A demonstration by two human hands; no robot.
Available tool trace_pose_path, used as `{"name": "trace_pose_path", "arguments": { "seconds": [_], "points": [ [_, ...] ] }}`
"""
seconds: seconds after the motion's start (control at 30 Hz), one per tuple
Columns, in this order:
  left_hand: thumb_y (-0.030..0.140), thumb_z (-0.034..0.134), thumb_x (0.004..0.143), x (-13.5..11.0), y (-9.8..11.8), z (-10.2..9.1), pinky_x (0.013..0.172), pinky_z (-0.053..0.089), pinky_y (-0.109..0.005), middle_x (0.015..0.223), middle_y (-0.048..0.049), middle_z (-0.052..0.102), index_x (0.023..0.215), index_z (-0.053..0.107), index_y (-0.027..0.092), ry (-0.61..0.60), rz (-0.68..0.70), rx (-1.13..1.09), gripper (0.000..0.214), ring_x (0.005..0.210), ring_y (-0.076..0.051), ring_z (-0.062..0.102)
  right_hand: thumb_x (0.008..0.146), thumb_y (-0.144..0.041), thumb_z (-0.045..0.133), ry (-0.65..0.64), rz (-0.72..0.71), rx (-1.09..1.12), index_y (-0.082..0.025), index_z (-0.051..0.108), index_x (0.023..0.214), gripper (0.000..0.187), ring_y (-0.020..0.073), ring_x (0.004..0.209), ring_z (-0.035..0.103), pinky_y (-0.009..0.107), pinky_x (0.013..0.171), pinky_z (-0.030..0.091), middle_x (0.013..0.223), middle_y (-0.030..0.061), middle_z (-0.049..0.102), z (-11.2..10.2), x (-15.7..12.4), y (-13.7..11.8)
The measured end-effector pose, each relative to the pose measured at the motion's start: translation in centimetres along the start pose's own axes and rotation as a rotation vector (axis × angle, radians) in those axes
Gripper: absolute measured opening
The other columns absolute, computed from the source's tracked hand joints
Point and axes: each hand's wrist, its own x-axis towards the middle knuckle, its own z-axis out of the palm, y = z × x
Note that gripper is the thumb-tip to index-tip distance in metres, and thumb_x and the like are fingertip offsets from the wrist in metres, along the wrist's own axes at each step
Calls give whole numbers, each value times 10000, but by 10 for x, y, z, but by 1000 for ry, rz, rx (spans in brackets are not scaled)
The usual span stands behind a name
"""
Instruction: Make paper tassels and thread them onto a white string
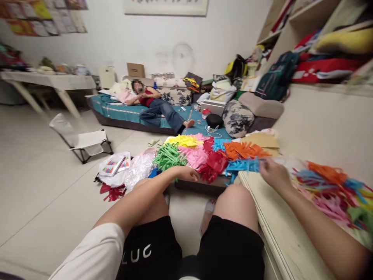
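Blue fringe [243, 165] at the near right of a bright heap, its end in the right hand [274, 173].
The right grip is clamped on that end; the left hand [188, 174] is loosely curled at the heap's near edge, and I cannot tell whether its grip is apart or together. Thin ribbon-like strips form one green bunch [169, 156], one yellow bunch [183, 140] and one orange bunch [244, 150], near the straight-edged cream worktop [279, 221]. One crinkled clear plastic bag [141, 169] lies left.

The fringed bunches [215, 162] are yellow, green, pink, red, blue and orange, one cushion [237, 118] dark-patterned white.
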Motion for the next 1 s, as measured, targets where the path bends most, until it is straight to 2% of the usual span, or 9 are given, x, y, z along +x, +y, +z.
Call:
{"name": "trace_pose_path", "arguments": {
  "seconds": [0.1,0.17,0.3,0.4,0.5,0.6,0.73,0.8,1.0],
  "points": [
    [389,652,1106,-8,-7,-3,1166,607,-337,1546,-145,842,1582,798,170,0,-37,34,544,1340,-306,826,1118,-284,474,-182,-185,4,-151,852,1262,425,385,1138,825,428,912,521,1226,262,872,34,23,-49],
    [428,636,1107,-11,-13,-5,1153,605,-319,1531,-126,852,1593,795,197,-4,-56,46,561,1327,-299,830,1158,-336,504,-260,-277,43,-161,866,1176,402,326,1132,797,360,876,462,1226,218,878,59,49,-91],
    [531,576,1098,-13,-22,-3,1185,597,-352,1570,-153,828,1634,757,172,-11,-84,35,670,1370,-327,822,1129,-313,619,-378,-375,143,-129,842,961,334,246,975,706,335,766,330,1097,188,858,104,83,-158],
    [700,698,968,-14,-29,-4,1166,611,-377,1512,-123,862,1554,809,207,32,-101,-127,774,1315,-355,841,1148,-291,586,-409,-389,255,-121,785,925,344,197,909,612,324,741,283,972,123,797,134,84,-183],
    [828,852,782,-21,-43,-17,1100,631,-385,1333,-81,926,1325,892,266,110,-127,-315,782,1202,-365,865,1099,-233,596,-461,-384,362,-155,658,794,321,155,798,510,313,705,260,738,8,605,156,71,-191],
    [928,965,538,-33,-67,-38,997,646,-381,1150,-75,947,1169,884,285,136,-255,-480,904,1124,-359,874,1041,-212,651,-510,-384,449,-199,511,693,375,138,745,434,317,683,228,617,-50,392,163,56,-190],
    [1135,844,132,-50,-96,-54,877,605,-330,738,93,857,899,806,368,345,-559,-449,1086,972,-273,832,914,-121,731,-571,-352,519,-222,417,636,431,135,737,402,314,679,195,560,-64,335,154,49,-181],
    [1151,830,113,-56,-101,-52,922,619,-327,737,142,850,899,808,392,361,-562,-502,1093,979,-240,816,877,-68,708,-571,-311,543,-237,377,641,440,135,750,383,311,683,178,553,-69,308,147,49,-176],
    [1140,873,247,-57,-90,-43,1013,653,-369,842,211,878,972,824,452,264,-443,-495,1001,1065,-236,820,874,-22,657,-562,-219,597,-248,350,659,437,123,739,320,288,675,172,560,-89,232,126,48,-164]
  ]
}}
